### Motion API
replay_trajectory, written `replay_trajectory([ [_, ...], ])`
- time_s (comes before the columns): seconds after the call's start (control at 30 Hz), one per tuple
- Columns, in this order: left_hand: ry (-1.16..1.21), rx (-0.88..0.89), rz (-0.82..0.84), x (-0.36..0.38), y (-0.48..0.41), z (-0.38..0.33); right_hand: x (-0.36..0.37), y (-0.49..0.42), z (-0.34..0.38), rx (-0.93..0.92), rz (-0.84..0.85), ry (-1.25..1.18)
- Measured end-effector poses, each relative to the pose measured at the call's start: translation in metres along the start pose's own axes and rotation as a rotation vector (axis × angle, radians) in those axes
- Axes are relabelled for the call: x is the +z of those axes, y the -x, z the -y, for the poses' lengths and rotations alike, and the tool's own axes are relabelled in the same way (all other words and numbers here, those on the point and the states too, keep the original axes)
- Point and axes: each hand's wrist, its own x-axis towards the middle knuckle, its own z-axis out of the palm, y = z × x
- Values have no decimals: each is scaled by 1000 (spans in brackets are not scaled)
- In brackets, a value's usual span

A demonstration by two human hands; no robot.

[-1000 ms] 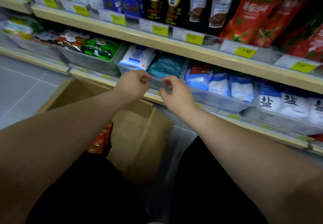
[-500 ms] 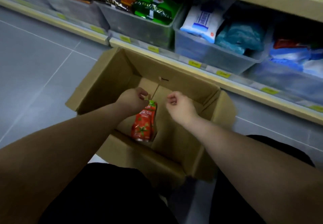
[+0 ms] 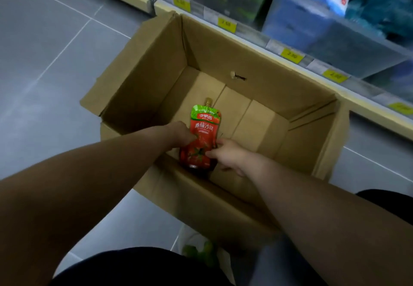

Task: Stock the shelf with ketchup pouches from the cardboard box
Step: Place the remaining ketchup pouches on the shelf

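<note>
An open cardboard box stands on the floor against the bottom shelf. Inside it one red ketchup pouch with a green top and a gold cap stands near the box's near wall. My left hand is at the pouch's left side, fingers on it. My right hand is at its lower right, thumb and fingers pinching the lower edge. The rest of the box floor shows bare cardboard.
The bottom shelf edge with yellow price tags runs behind the box. Clear plastic bins with blue and white bags sit on it. Grey tiled floor lies to the left. My dark-clothed knees fill the bottom of the view.
My view dropped from the shelf to the box. Both hands went down into the box and closed in on the pouch from either side.
</note>
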Motion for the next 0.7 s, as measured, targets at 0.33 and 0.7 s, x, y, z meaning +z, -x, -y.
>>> replay_trajectory([
  [0.33, 283, -86, 125, 1, -7, 5, 4, -10, -1, 191, 31, -398],
  [0.7, 572, -4, 149, -32, 41, -26, -43, 28, 18, 0, -121, -362],
])
